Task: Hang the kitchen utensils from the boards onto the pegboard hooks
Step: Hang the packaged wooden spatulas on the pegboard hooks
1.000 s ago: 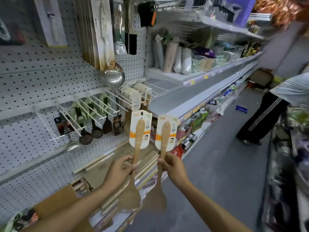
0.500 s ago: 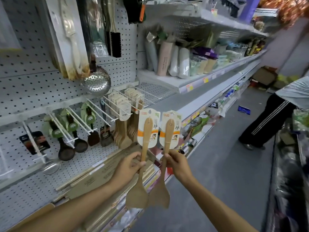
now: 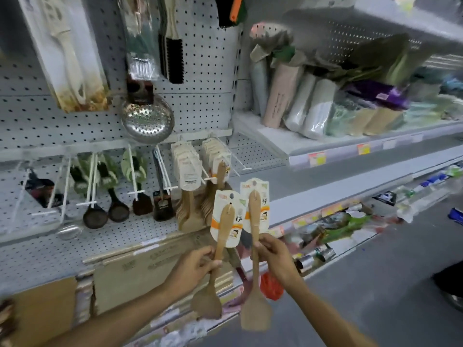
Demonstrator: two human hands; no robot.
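Both spatulas have come closer to the pegboard since the earlier frames, their card headers now just short of the hook tips, so hanging looks like the step at hand. Nearest, the left hand (image 3: pixel 193 267) keeps its grip clamped on the handle of the left spatula (image 3: pixel 220 249), blade hanging below the grip and card header above it; just beside it the right hand (image 3: pixel 274 256) pinches the right spatula (image 3: pixel 255 236) the same way, its header slightly higher. Beyond and above both grips, the hooks (image 3: pixel 200 169) stick out from the pegboard (image 3: pixel 200 106), already carrying matching carded spatulas; farther up and left of the grips hangs a perforated steel skimmer (image 3: pixel 147 120); to the right runs a shelf (image 3: pixel 350 146) of blurred packaged goods.
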